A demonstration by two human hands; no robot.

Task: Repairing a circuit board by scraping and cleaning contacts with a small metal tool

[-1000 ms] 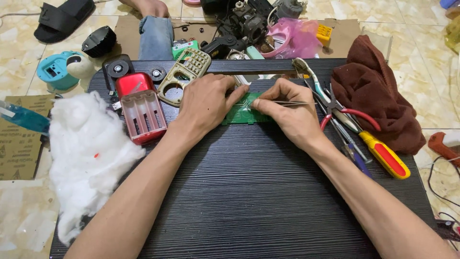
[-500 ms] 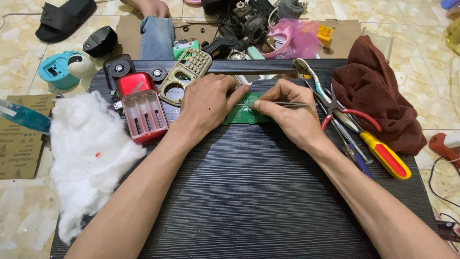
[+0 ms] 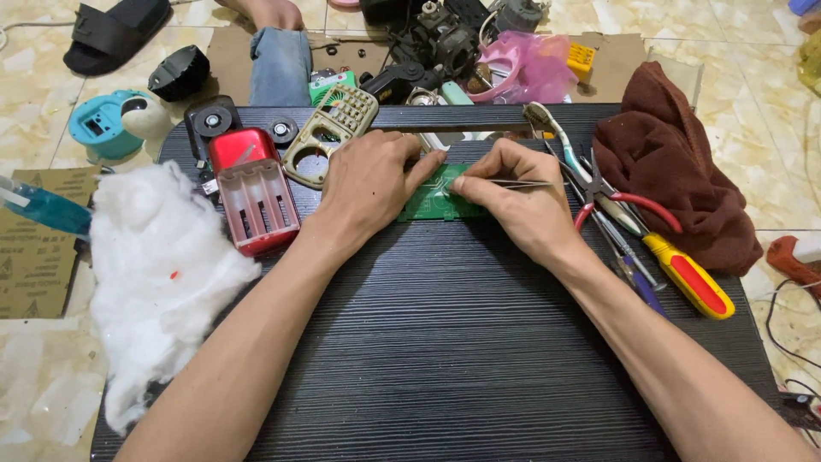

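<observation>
On the ribbed black board (image 3: 445, 342), our left hand (image 3: 368, 184) pins a green circuit board (image 3: 436, 195) while our right hand (image 3: 513, 201) pinches tweezers (image 3: 513, 182) shut, probing it; steadiness seems needed next.

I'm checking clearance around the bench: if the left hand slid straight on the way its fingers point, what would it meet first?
Probably the right hand: the left hand points right across the green circuit board, fingertips nearly touching it already.

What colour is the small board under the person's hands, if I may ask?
Green, seen in the head view: the circuit board lies on the black table.
</observation>
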